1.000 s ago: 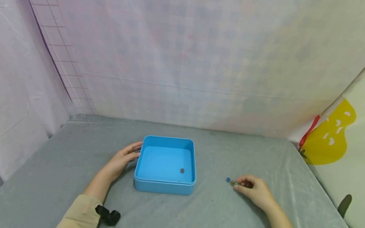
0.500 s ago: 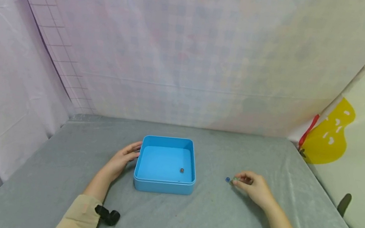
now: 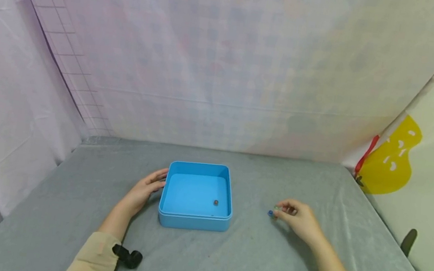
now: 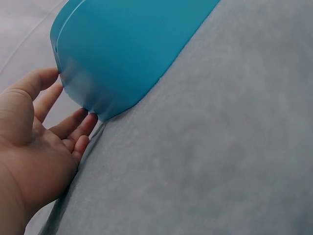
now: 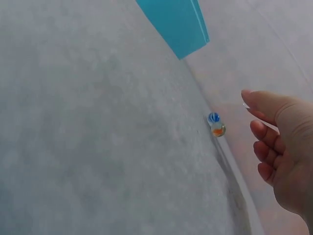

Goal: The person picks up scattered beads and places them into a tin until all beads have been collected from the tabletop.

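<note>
A square blue box (image 3: pixel 194 222) stands on the cloth with a reddish-brown marble (image 3: pixel 215 202) inside, toward its right side. My left hand (image 3: pixel 140 195) rests its fingertips against the box's left wall, the fingers loosely bent; the left wrist view shows them along the blue corner (image 4: pixel 112 68). Right of the box, my right hand (image 3: pixel 299 220) pinches a greenish clear marble (image 3: pixel 277 208) between thumb and forefinger, mostly covered by the fingertips. Just below that pinch lie a blue-striped marble (image 5: pixel 213 117) and an orange-and-clear marble (image 5: pixel 218 129), side by side on the cloth.
Grey cloth (image 3: pixel 241 265) covers the table. A pale checked curtain (image 3: pixel 225 64) hangs behind it, with a white curtain (image 3: pixel 12 83) at the left and one printed with a yellow shape (image 3: pixel 390 161) at the right.
My right hand has picked a greenish marble off the cloth and shifted slightly up and left, over the blue and orange ones. The left hand and box look the same.
</note>
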`<control>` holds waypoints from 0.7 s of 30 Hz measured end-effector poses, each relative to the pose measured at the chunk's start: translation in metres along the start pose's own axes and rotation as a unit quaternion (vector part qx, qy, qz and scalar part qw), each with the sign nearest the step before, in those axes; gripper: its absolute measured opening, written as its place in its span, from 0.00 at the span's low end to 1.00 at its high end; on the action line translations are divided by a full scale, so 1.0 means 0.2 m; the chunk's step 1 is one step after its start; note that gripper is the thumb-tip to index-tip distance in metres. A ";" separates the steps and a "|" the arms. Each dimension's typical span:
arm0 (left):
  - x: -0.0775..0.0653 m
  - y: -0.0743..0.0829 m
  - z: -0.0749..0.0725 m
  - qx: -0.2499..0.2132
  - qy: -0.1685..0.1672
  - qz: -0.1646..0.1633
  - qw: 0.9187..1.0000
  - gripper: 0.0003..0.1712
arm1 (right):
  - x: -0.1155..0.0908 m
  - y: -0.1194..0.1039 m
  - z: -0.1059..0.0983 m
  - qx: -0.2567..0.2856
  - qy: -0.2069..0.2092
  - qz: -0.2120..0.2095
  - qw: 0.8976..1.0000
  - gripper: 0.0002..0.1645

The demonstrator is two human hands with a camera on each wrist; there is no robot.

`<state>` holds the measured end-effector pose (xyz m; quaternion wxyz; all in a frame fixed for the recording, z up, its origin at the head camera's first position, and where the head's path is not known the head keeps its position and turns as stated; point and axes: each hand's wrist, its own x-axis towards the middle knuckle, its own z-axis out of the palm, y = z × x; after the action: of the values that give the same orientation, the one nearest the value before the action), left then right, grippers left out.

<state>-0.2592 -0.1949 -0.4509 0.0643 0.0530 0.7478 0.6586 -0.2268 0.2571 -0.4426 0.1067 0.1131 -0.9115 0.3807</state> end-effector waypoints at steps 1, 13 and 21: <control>0.00 0.00 0.00 0.000 0.000 0.001 1.000 0.29 | 0.00 -0.01 0.00 0.000 0.001 -0.001 1.000 0.13; 0.00 0.00 0.00 0.004 0.000 0.003 1.000 0.29 | 0.04 -0.07 0.02 0.010 -0.002 -0.016 1.000 0.12; 0.00 -0.01 0.00 0.001 -0.003 0.006 1.000 0.29 | 0.07 -0.13 0.04 0.030 -0.005 -0.014 0.999 0.13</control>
<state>-0.2590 -0.1956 -0.4518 0.0627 0.0597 0.7482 0.6578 -0.2328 0.2310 -0.4272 0.1040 0.1312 -0.8985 0.4058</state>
